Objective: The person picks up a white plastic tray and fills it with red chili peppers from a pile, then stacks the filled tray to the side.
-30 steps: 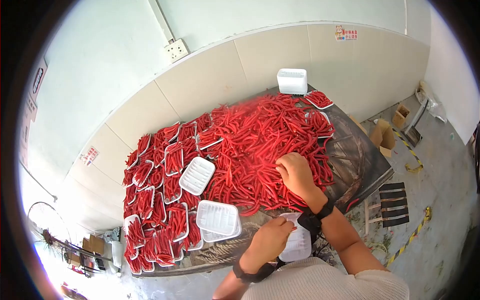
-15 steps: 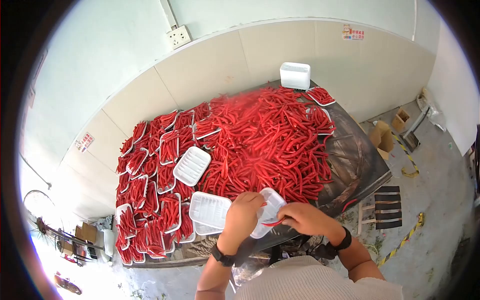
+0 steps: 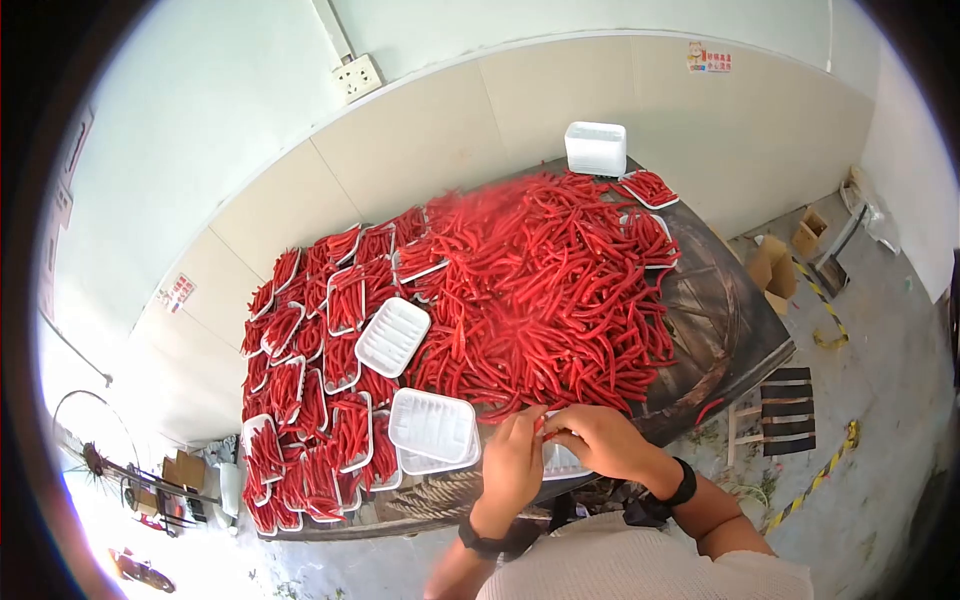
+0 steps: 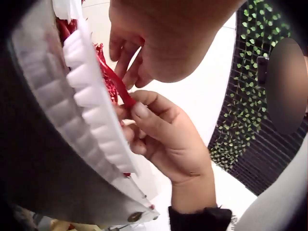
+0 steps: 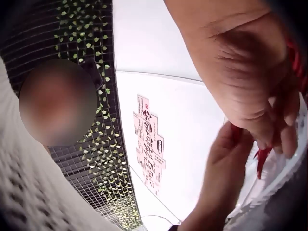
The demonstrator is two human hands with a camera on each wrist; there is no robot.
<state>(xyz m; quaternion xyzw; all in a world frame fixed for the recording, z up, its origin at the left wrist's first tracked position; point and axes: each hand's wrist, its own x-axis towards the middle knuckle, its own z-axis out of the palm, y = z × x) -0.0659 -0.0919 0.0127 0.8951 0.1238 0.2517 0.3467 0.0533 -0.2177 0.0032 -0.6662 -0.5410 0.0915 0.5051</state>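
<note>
My left hand and right hand meet at the table's front edge, fingertips close together over a white plastic tray. The right thumb and fingers pinch a red chili pepper in the left wrist view. Chili tips hang below the right fingers in the right wrist view. A bit of red shows in the left hand's curled fingers, mostly hidden by them. Behind the hands spreads a large heap of loose red chilies.
Chili-filled white trays crowd the table's left side. Bare trays lie beside the heap and near the front edge. A tray stack stands at the back, with two filled trays nearby. Boxes sit on the floor at right.
The right hand has left the chili heap and come down to the left hand. The tray, lifted and tilted half a second ago, now lies lower under both hands.
</note>
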